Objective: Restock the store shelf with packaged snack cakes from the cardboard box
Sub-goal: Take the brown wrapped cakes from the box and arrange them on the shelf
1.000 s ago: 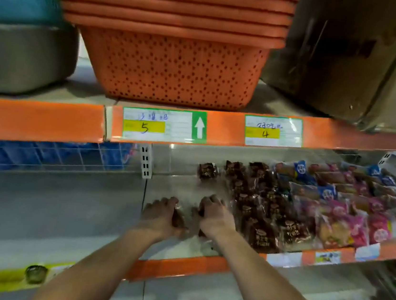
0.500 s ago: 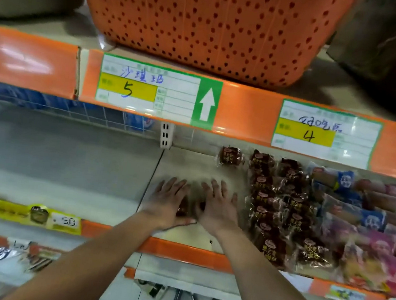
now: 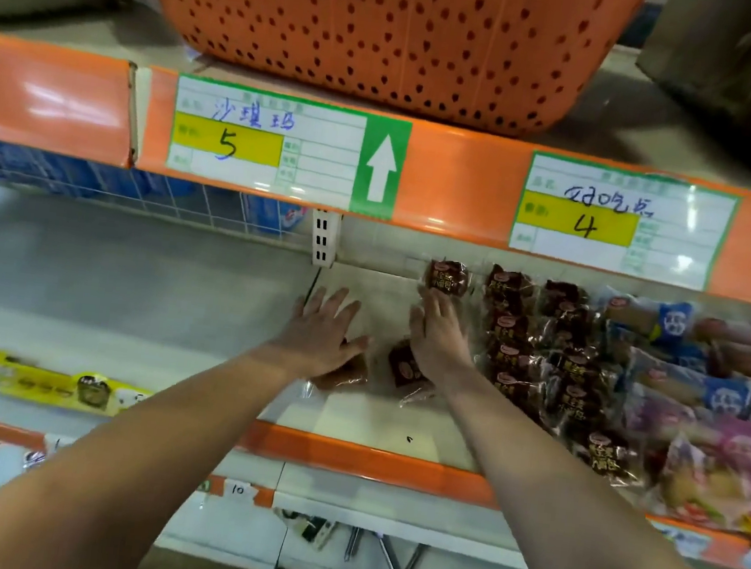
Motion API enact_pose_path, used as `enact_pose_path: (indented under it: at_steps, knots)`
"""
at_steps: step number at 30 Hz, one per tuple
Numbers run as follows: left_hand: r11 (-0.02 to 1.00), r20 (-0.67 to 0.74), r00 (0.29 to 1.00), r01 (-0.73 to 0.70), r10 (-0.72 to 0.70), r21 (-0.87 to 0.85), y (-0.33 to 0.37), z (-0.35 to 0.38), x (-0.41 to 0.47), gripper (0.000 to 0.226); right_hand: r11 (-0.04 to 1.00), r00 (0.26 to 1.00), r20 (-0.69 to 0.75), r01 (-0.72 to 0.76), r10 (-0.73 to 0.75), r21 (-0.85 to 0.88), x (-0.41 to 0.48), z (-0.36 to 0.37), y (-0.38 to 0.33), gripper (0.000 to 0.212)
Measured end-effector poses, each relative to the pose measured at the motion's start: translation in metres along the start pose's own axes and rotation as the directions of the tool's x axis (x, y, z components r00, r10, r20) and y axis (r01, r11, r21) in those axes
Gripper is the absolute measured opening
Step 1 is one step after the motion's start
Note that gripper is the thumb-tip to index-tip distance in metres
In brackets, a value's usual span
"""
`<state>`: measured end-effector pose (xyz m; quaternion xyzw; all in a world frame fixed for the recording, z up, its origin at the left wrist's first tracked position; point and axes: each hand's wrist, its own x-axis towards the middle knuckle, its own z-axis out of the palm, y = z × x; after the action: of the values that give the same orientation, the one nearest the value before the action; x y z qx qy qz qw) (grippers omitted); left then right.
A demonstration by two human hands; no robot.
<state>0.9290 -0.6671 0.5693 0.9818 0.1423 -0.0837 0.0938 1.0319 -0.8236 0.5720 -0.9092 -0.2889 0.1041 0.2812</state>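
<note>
Both my hands lie flat, fingers straight, on the pale shelf board (image 3: 375,421). My left hand (image 3: 318,331) covers part of one brown packaged snack cake (image 3: 346,373). My right hand (image 3: 438,339) rests on a second brown cake pack (image 3: 404,363). A lone cake pack (image 3: 446,277) lies just beyond my right fingertips. To the right several brown cake packs (image 3: 558,358) lie in rows. The cardboard box of stock is out of view.
Blue and pink snack packs (image 3: 705,395) fill the shelf's right end. An orange perforated basket (image 3: 377,24) sits on the upper shelf, above the orange price rail (image 3: 447,184). A white upright bracket (image 3: 322,240) stands at the back. The left shelf bay (image 3: 118,281) shows bare board.
My hands went from curled around the packs to flat with straight fingers, then moved apart. The two packs now lie separated, and the view has drawn closer.
</note>
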Motion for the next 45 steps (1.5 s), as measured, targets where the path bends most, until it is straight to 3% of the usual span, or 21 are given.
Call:
enact_pose_path:
  at_steps: [2, 6, 11, 16, 19, 22, 26, 31, 33, 37, 41, 45]
  knots:
    - [1.000, -0.052, 0.998, -0.018, 0.018, 0.011, -0.006, -0.004, 0.008, 0.062, 0.999, 0.993, -0.113, -0.026, 0.029, 0.027, 0.006, -0.017, 0.001, 0.046]
    - [0.992, -0.109, 0.986, -0.128, 0.129, 0.012, -0.002, -0.007, 0.021, 0.056, 0.994, 0.991, -0.082, -0.107, 0.107, 0.008, 0.006, -0.042, 0.014, 0.057]
    - [0.935, -0.050, 0.934, -0.354, 0.354, 0.006, 0.041, -0.007, 0.023, 0.066, 0.991, 0.998, -0.064, -0.031, 0.022, -0.130, -0.008, -0.049, 0.027, 0.058]
    - [0.938, -0.007, 0.938, -0.347, 0.347, -0.028, 0.070, 0.011, 0.022, 0.085, 0.964, 0.998, -0.037, 0.032, -0.043, -0.265, -0.019, -0.042, 0.028, 0.050]
    - [0.932, -0.016, 0.933, -0.360, 0.360, -0.045, 0.068, 0.010, 0.026, 0.082, 0.911, 0.986, 0.100, 0.165, -0.137, -0.378, -0.025, -0.039, 0.021, 0.050]
    - [0.934, -0.036, 0.933, -0.357, 0.357, -0.008, 0.056, 0.003, 0.031, 0.082, 0.857, 0.966, 0.231, 0.213, -0.114, -0.469, -0.029, -0.028, 0.023, 0.068]
    - [0.967, -0.045, 0.973, -0.228, 0.224, -0.111, 0.034, 0.003, 0.037, 0.086, 0.822, 0.970, 0.232, 0.190, -0.072, -0.537, -0.033, -0.028, 0.023, 0.080]
    - [0.966, -0.032, 0.975, -0.223, 0.220, -0.135, 0.028, 0.015, 0.039, 0.050, 0.855, 0.973, 0.220, 0.169, -0.066, -0.490, -0.024, -0.025, 0.020, 0.076]
    - [0.963, -0.048, 0.976, -0.216, 0.211, -0.158, 0.030, 0.019, 0.036, 0.046, 0.879, 0.976, 0.215, 0.137, -0.040, -0.457, -0.019, -0.020, 0.018, 0.080]
    - [0.971, -0.097, 0.984, -0.167, 0.152, -0.172, 0.029, 0.026, 0.035, 0.056, 0.829, 0.990, 0.131, 0.028, 0.055, -0.558, -0.017, -0.015, 0.010, 0.078]
    - [0.970, 0.017, 0.983, -0.179, 0.185, -0.163, 0.025, 0.020, 0.033, 0.081, 0.739, 0.994, 0.091, 0.013, 0.066, -0.673, -0.016, -0.016, 0.004, 0.059]
    - [0.976, 0.051, 0.977, -0.204, 0.208, -0.081, 0.026, 0.017, 0.030, 0.101, 0.836, 0.997, 0.044, -0.032, 0.068, -0.548, -0.019, -0.021, 0.000, 0.051]
